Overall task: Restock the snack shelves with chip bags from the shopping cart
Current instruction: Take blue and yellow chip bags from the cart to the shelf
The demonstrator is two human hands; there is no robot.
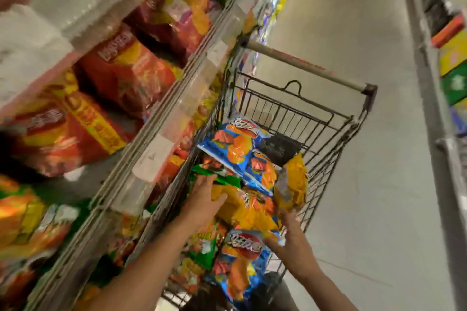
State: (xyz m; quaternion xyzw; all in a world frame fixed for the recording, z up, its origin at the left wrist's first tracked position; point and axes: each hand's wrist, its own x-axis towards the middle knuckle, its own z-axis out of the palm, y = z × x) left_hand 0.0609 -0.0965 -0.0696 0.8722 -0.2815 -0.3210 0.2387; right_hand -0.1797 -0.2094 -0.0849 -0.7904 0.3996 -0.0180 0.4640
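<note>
A wire shopping cart stands beside the snack shelves, piled with chip bags. On top of the pile lies a yellow-orange chip bag. My left hand rests on its left end, fingers spread, and touches a green bag behind. My right hand hovers at the bag's right end with fingers apart, over a blue chip bag. Another blue bag lies further back. Neither hand has closed on a bag.
The shelves on the left hold red, orange and green chip bags behind a rail with price tags. The cart handle points down the aisle. Grey floor lies to the right, with another shelf unit at the far right.
</note>
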